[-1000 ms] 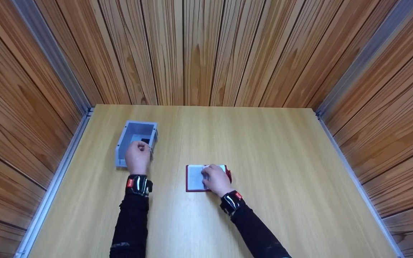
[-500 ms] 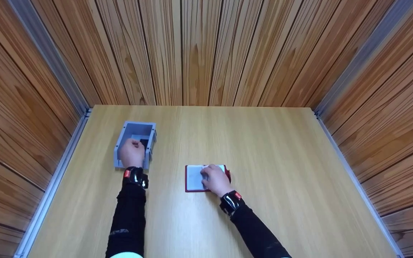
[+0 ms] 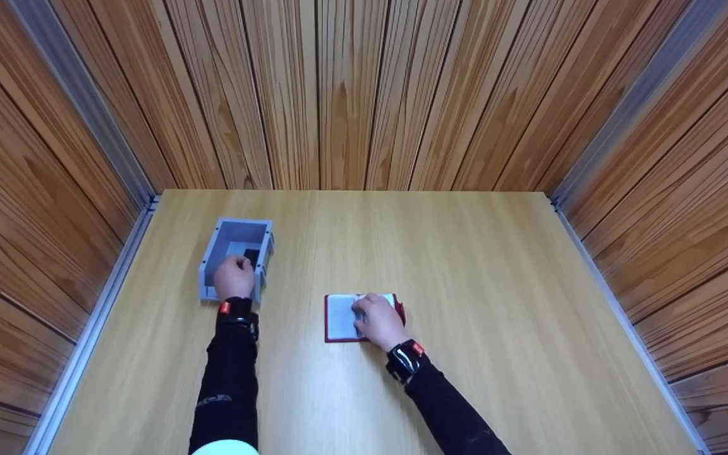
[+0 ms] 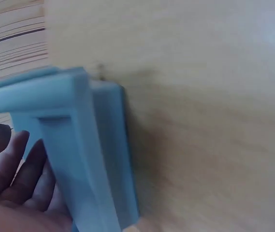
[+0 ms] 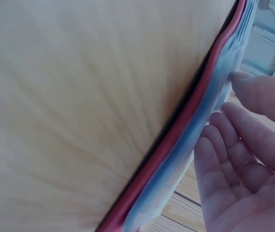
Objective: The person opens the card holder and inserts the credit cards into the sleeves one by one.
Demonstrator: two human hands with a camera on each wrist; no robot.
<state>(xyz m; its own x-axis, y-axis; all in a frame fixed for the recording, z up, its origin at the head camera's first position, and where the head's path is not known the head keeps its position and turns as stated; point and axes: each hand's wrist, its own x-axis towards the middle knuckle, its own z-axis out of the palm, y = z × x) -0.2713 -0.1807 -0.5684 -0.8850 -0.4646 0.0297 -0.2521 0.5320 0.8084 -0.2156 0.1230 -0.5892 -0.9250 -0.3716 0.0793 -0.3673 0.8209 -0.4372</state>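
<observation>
Left hand (image 3: 232,276) moved deeper into rectangular grey plastic bin (image 3: 220,235) near table (image 3: 478,303) left edge, fingers loosely relaxed, holding nothing, right hand (image 3: 376,320) flat on red-covered notebook (image 3: 339,317) at table centre, fingers relaxed, thumb at page edge.

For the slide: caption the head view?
Left hand reaches into blue bin; right hand rests on open red booklet.

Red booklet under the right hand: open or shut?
Open. The red booklet lies flat on the table, pale pages up, with the right hand resting on them.
</observation>
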